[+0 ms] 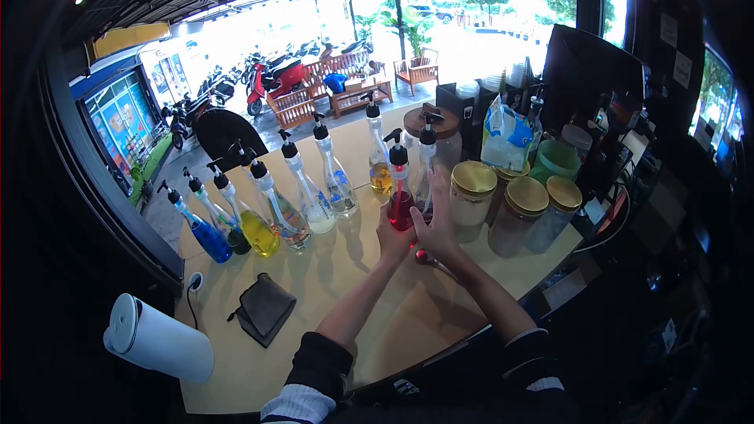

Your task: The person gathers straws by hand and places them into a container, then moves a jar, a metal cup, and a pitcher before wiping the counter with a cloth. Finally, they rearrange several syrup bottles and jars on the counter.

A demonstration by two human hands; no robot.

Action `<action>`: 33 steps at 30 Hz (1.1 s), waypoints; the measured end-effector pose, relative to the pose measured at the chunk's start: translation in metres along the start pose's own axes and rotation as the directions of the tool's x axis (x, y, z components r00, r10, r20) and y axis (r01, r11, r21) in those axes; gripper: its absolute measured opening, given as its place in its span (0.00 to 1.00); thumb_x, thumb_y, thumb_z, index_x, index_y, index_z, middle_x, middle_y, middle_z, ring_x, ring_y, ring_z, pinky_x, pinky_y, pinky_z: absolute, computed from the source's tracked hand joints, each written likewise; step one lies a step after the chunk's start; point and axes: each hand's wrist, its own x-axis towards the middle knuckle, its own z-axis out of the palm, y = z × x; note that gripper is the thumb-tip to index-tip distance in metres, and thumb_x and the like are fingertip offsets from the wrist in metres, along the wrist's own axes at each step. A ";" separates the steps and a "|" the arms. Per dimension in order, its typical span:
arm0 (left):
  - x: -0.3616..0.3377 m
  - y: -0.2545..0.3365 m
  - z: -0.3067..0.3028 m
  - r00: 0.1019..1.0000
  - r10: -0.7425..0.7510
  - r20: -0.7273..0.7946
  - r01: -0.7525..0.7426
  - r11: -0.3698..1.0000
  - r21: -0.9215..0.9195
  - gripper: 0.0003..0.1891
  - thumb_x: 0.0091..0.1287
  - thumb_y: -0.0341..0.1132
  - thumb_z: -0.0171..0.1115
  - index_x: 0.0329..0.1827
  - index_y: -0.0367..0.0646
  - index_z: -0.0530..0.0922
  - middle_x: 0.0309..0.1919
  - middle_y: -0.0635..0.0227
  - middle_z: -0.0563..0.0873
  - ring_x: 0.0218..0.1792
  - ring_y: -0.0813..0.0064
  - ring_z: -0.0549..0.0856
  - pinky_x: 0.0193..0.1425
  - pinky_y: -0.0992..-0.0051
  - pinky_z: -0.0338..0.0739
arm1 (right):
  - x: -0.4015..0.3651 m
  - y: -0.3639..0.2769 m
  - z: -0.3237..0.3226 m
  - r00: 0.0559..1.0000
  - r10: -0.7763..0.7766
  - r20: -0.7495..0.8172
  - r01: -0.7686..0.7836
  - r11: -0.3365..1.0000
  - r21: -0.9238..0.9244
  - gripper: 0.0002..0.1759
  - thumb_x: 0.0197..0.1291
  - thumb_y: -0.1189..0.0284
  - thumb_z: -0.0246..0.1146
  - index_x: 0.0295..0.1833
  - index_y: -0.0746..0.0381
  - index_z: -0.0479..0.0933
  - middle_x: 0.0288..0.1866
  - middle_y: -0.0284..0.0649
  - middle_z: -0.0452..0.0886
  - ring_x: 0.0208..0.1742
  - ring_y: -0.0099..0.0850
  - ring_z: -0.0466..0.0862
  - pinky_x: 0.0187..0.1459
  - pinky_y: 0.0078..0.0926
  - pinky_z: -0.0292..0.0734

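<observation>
A pump bottle of red liquid point(400, 208) stands upright on the wooden counter point(345, 267) in front of me. My left hand point(393, 239) is wrapped round its lower left side. My right hand point(437, 224) lies against its right side, fingers stretched upward and apart. Just behind that hand is a clear pump bottle point(426, 149), partly hidden. A bottle of amber liquid point(380, 177) stands behind and to the left. Near my right wrist, a small spoon-like item with a red end point(423, 256) lies on the counter.
More pump bottles, among them a blue one point(208, 234) and a yellow one point(258, 232), line the left. Gold-lidded jars point(471, 204) stand at right. A dark cloth point(265, 310) and a white kettle-like container point(169, 345) are at lower left. A dark monitor point(585, 78) rises at back right.
</observation>
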 end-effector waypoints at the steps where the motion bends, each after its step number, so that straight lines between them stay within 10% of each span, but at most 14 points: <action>1: 0.001 -0.004 -0.001 1.000 0.010 0.023 -0.010 1.000 -0.013 0.36 0.45 0.35 0.75 0.58 0.37 0.67 0.47 0.58 0.81 0.47 0.68 0.82 0.52 0.70 0.77 | -0.003 -0.002 0.001 1.000 0.001 0.005 -0.001 1.000 0.002 0.40 0.55 0.76 0.58 0.72 0.65 0.50 0.75 0.53 0.48 0.76 0.48 0.49 0.73 0.41 0.42; 6: 0.000 -0.023 -0.038 0.986 0.030 0.165 -0.026 0.999 -0.028 0.48 0.47 0.40 0.75 0.67 0.32 0.55 0.59 0.50 0.71 0.60 0.62 0.74 0.65 0.66 0.67 | -0.007 -0.031 0.010 0.994 -0.046 0.095 0.040 0.997 0.059 0.38 0.53 0.73 0.59 0.71 0.63 0.55 0.74 0.54 0.49 0.74 0.49 0.52 0.71 0.43 0.48; 8: -0.024 0.001 -0.081 0.935 0.020 0.353 -0.164 0.909 0.383 0.49 0.50 0.45 0.74 0.69 0.32 0.55 0.59 0.49 0.71 0.61 0.58 0.73 0.67 0.64 0.65 | -0.009 -0.043 0.018 0.987 -0.124 0.106 0.118 0.991 0.063 0.36 0.53 0.75 0.59 0.69 0.63 0.58 0.74 0.54 0.50 0.74 0.50 0.52 0.71 0.43 0.50; 12: -0.073 0.099 -0.169 0.858 -0.273 0.435 0.130 0.935 0.330 0.37 0.56 0.46 0.71 0.65 0.39 0.65 0.62 0.57 0.72 0.63 0.63 0.71 0.65 0.64 0.67 | -0.017 -0.078 0.053 0.956 -0.219 0.196 0.190 0.969 0.155 0.33 0.53 0.78 0.61 0.67 0.62 0.61 0.73 0.53 0.50 0.74 0.50 0.53 0.70 0.43 0.52; 19: -0.096 0.090 -0.303 0.969 -0.039 -0.244 0.051 0.998 0.045 0.17 0.64 0.30 0.60 0.54 0.38 0.71 0.45 0.64 0.78 0.46 0.81 0.80 0.54 0.80 0.74 | -0.068 -0.114 0.195 0.687 -0.378 0.620 0.162 0.912 0.377 0.29 0.58 0.71 0.60 0.66 0.60 0.62 0.72 0.50 0.56 0.73 0.51 0.55 0.68 0.51 0.54; 21: -0.098 0.080 -0.329 0.945 0.015 -0.326 0.013 0.996 0.084 0.17 0.64 0.30 0.61 0.55 0.38 0.70 0.46 0.64 0.78 0.46 0.79 0.80 0.52 0.80 0.75 | -0.087 -0.116 0.237 0.474 -0.402 0.784 0.316 0.908 0.275 0.29 0.64 0.60 0.53 0.69 0.57 0.60 0.73 0.47 0.55 0.74 0.49 0.54 0.68 0.57 0.52; 24: -0.092 0.071 -0.357 0.903 0.079 -0.422 -0.019 0.989 0.146 0.19 0.64 0.31 0.61 0.57 0.37 0.68 0.48 0.63 0.77 0.46 0.77 0.79 0.52 0.77 0.75 | -0.104 -0.120 0.279 0.398 -0.372 0.839 0.486 0.861 0.151 0.31 0.67 0.51 0.44 0.71 0.54 0.57 0.74 0.44 0.55 0.74 0.47 0.53 0.68 0.59 0.50; 33: 0.013 0.048 -0.414 0.699 0.335 -0.632 0.001 0.883 0.469 0.26 0.63 0.38 0.63 0.60 0.35 0.65 0.53 0.54 0.73 0.55 0.65 0.74 0.61 0.68 0.70 | -0.102 -0.128 0.297 0.433 -0.344 0.833 0.443 0.886 0.136 0.31 0.65 0.50 0.46 0.71 0.52 0.59 0.74 0.40 0.57 0.74 0.42 0.55 0.70 0.53 0.48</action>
